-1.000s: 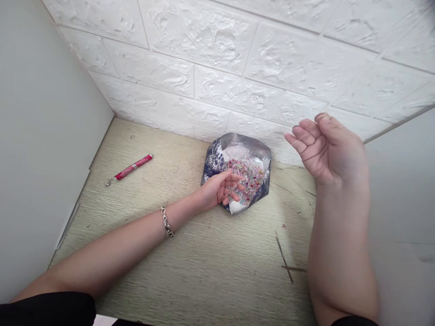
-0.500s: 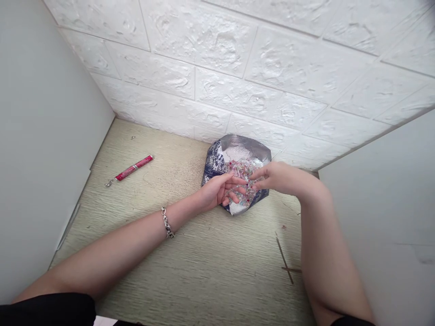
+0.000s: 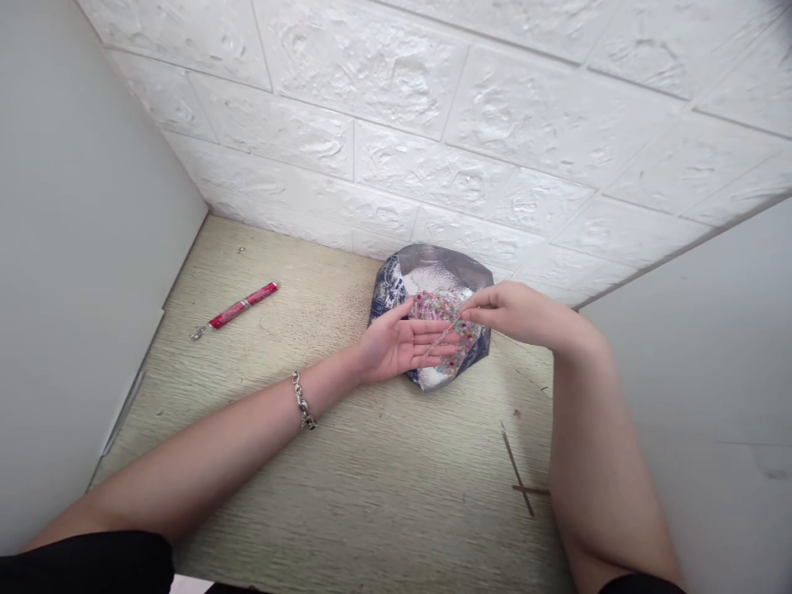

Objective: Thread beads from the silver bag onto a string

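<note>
My left hand (image 3: 402, 345) lies palm up with its fingers stretched out, over the near left part of a silver-lined foil tray (image 3: 433, 262). Many small, colourful beads (image 3: 433, 304), pink, red and pale, fill the middle of this tray. From the right, my right hand (image 3: 511, 313) pinches one end of a thin, pale strand (image 3: 441, 337) between thumb and fingers. The strand slants down across the fingers of my left hand and seems to carry tiny beads, though it is too fine to be sure. Dark blue and white printed patterns show on the tray's outer sides.
A red, tube-like wrapped piece (image 3: 243, 305) with a metal clasp lies to the left on the wooden tabletop (image 3: 346, 495). Two thin crossed sticks (image 3: 518, 470) are at the right. A white brick-patterned wall (image 3: 402, 165) stands behind, with grey panels on both sides.
My left hand has flattened, its curled fingers now stretched out. The right hand has risen slightly and its fingers have closed to a pinch, with the thin strand now plainly visible.
</note>
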Demonstrator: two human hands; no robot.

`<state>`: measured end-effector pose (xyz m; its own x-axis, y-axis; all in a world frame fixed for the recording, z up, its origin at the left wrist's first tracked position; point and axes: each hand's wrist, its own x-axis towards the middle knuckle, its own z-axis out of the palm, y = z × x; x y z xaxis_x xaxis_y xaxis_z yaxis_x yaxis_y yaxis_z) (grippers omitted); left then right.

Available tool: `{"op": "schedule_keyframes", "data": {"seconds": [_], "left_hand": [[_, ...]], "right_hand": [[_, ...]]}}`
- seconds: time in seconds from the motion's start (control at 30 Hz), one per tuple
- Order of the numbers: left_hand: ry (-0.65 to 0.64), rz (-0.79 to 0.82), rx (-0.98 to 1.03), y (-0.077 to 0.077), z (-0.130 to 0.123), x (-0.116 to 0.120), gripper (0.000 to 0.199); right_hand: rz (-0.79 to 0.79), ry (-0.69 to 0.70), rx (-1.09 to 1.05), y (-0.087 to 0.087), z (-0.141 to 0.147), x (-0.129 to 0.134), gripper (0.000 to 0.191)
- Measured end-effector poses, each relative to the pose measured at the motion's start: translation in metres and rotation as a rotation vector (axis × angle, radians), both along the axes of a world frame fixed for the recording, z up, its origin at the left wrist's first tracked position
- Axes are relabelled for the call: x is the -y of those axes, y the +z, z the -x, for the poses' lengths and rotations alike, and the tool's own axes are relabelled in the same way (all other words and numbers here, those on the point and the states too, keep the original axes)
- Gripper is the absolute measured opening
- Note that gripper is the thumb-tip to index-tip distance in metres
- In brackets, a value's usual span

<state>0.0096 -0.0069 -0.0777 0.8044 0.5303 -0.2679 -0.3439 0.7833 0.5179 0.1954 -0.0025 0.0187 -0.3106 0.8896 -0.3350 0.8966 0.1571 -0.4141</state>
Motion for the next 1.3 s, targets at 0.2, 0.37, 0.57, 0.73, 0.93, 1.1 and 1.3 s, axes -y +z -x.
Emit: {"op": "schedule_keyframes", "data": {"seconds": [0.2, 0.37, 0.57, 0.73, 0.93, 1.1, 1.3], "left_hand": [[-0.058, 0.051, 0.153, -0.002, 0.006, -0.004, 0.070], [-0.056, 0.055, 0.163, -0.003, 0.007, -0.004, 0.070], [-0.014, 0.100, 0.193, -0.001, 0.007, -0.004, 0.073], [-0.001, 0.109, 0.234, -0.002, 0.008, -0.005, 0.073], [0.011, 0.106, 0.231, -0.004, 0.008, -0.007, 0.074], [0.022, 0.086, 0.238, -0.005, 0.007, -0.007, 0.074], [-0.010, 0.017, 0.288, -0.010, 0.007, -0.007, 0.062]], "right_hand": [[-0.051, -0.036, -0.088, 0.005, -0.005, 0.002, 0.025], [-0.101, -0.079, -0.083, 0.002, -0.006, 0.000, 0.026], [-0.184, -0.090, -0.202, 0.004, -0.004, 0.001, 0.024], [-0.249, -0.143, -0.333, 0.007, 0.001, 0.004, 0.021], [-0.280, -0.214, -0.441, 0.013, 0.005, 0.009, 0.018], [-0.344, -0.289, -0.652, 0.011, 0.002, 0.008, 0.015], [-0.333, -0.399, -1.054, 0.011, -0.004, 0.005, 0.006]]}}
